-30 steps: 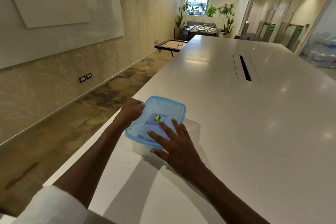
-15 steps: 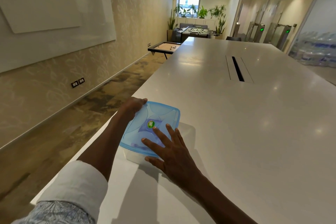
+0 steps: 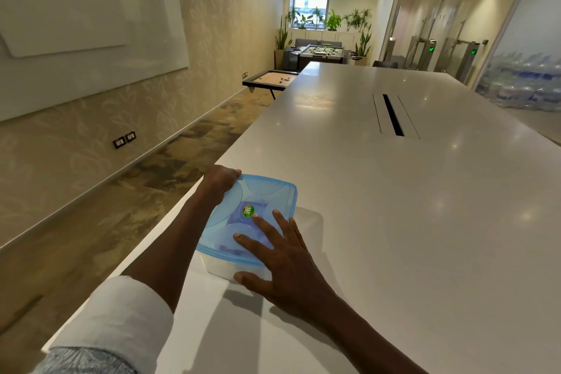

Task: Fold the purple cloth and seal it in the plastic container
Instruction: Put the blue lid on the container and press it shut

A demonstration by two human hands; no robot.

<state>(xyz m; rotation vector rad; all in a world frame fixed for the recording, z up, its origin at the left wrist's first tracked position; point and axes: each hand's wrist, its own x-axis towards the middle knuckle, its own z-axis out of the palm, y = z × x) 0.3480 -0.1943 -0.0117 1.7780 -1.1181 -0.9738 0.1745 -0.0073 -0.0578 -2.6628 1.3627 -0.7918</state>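
Container [image 3: 224, 267] on table [image 3: 394, 222] near its left edge, lid [image 3: 267, 194] on top

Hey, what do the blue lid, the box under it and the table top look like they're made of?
Blue lid: translucent plastic, probably; moulded ridges, a dark shape shows through it. Box: clear or frosted plastic, by its see-through wall. Table top: glossy white, reflecting the ceiling lights; stone, solid surface or laminate, I cannot tell which.

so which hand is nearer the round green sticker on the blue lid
Right. The right hand lies flat on the translucent blue plastic lid, a fingertip at the round green sticker. The left hand holds the lid's far left corner, well away from it.
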